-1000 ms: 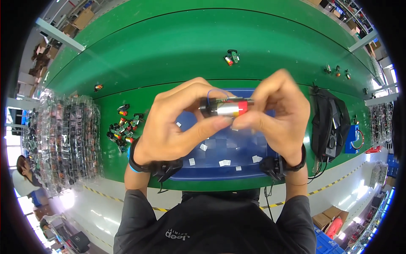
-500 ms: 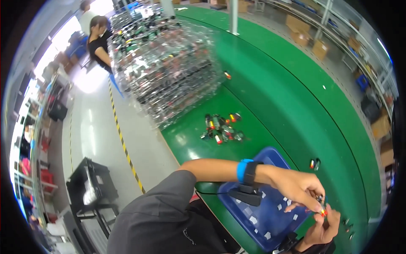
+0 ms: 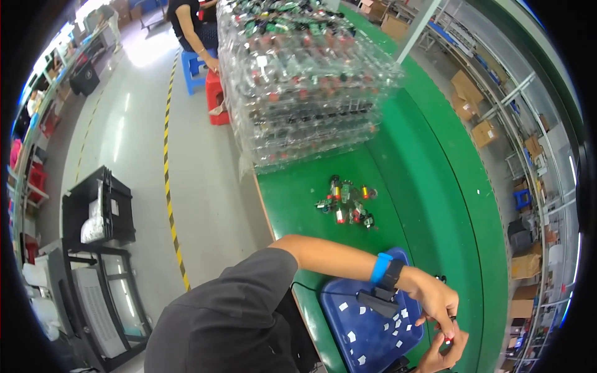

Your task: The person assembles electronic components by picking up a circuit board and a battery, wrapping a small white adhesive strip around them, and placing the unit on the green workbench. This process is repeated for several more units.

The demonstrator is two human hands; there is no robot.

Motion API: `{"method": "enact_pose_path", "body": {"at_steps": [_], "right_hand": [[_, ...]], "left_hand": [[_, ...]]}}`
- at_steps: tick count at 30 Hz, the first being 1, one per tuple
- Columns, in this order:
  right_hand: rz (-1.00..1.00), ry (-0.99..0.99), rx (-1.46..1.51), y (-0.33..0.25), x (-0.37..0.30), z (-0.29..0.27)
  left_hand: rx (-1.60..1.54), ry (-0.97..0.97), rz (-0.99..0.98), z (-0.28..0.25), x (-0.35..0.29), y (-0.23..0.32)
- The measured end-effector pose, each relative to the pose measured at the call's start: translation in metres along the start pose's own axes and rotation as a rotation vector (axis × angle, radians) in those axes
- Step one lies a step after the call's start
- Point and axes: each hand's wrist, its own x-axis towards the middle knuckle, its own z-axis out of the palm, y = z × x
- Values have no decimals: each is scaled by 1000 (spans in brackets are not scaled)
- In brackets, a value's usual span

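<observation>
My left hand (image 3: 433, 296), with a blue band and a dark strap at the wrist, reaches across to the lower right. Its fingertips are pinched on a small red-tipped part (image 3: 448, 340), whose exact kind is too small to make out. From below, my right hand (image 3: 443, 357) closes its thumb and fingers on the same part. Both hands are at the right edge of a blue tray (image 3: 333, 320). White paper-like pieces (image 3: 352, 337) lie scattered in that tray.
Beyond the tray, small red, yellow, green and black electronic parts (image 3: 346, 198) lie heaped on the green bench (image 3: 286, 193). Stacked clear plastic trays (image 3: 305, 93) rise behind them. A person (image 3: 186, 28) sits at the far left. A black crate (image 3: 99, 208) stands left on the floor.
The view has turned, so the bench and the stack sit farther right. Both hands stay together on the small part, now a little lower and left in the picture.
</observation>
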Motion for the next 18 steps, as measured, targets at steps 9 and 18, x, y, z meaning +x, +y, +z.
{"method": "enact_pose_path", "body": {"at_steps": [9,18], "right_hand": [[94,-32,-23,-43,22,-7],[162,-167,-165,-46,12,-33]], "left_hand": [[96,82,94,14,-17,24],[24,69,216,21,-6,11]]}}
